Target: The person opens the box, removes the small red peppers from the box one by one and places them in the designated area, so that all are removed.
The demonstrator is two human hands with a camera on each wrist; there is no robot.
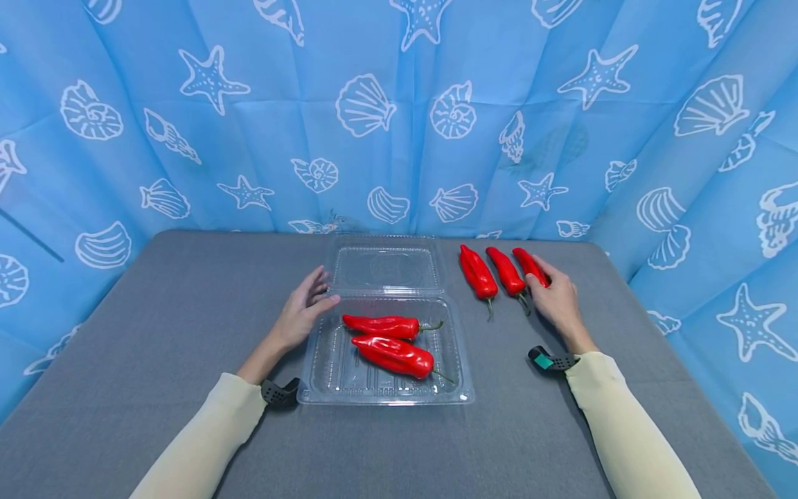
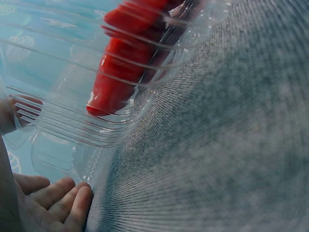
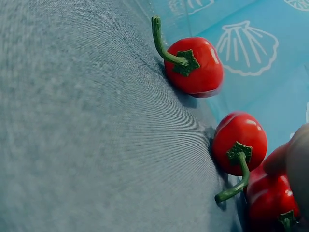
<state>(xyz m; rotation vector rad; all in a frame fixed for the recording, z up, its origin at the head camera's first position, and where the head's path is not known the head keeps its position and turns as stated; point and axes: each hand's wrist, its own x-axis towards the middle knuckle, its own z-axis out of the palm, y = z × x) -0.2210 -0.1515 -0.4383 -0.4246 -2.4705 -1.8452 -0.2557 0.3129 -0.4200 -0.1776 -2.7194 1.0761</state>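
A clear plastic clamshell container [image 1: 388, 400] lies open, its lid [image 1: 384, 269] folded back toward the curtain. Inside its base are two red peppers, an upper one [image 1: 382, 326] and a plumper lower one [image 1: 394, 356], stems to the right. To the right, three more red peppers lie on the cloth: a left one [image 1: 479, 273], a middle one [image 1: 506, 270] and a right one [image 1: 528, 262]. My right hand [image 1: 557, 299] grips the right pepper, partly hiding it; the thumb presses its side in the right wrist view. At the container's left edge, my left hand [image 1: 298, 315] has relaxed fingers and holds nothing.
Grey cloth [image 1: 156, 346] covers the table. Behind and around it hangs a blue curtain [image 1: 262, 132] with white shells and starfish. Dark straps [image 1: 280, 393] sit at both wrists.
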